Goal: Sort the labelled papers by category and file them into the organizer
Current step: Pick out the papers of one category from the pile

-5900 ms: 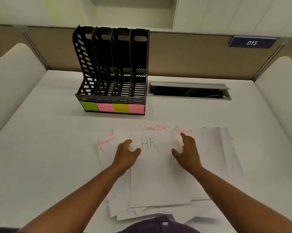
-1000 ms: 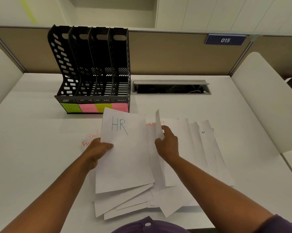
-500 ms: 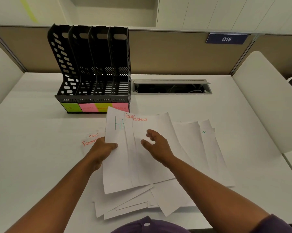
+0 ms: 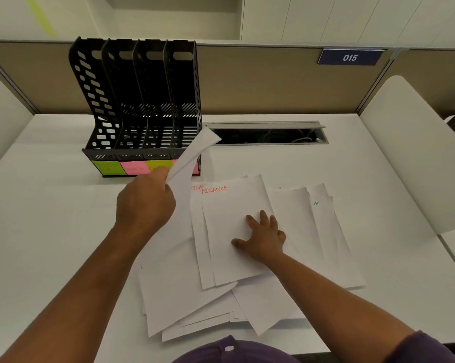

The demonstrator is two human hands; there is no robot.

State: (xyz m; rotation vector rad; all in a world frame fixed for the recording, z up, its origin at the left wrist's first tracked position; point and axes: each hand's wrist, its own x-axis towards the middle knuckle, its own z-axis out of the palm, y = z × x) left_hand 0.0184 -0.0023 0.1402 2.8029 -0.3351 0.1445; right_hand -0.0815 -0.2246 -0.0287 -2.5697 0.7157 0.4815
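A plain white desk carries a black plastic four-slot file organizer at the back left, an open grey cable tray just beside it, and a loose spread of white paper sheets near the front.

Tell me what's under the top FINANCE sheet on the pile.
Under the FINANCE sheet, another sheet pokes out left, its orange label partly covered. More white papers fan out below; their labels are hidden. The right hand rests on top.
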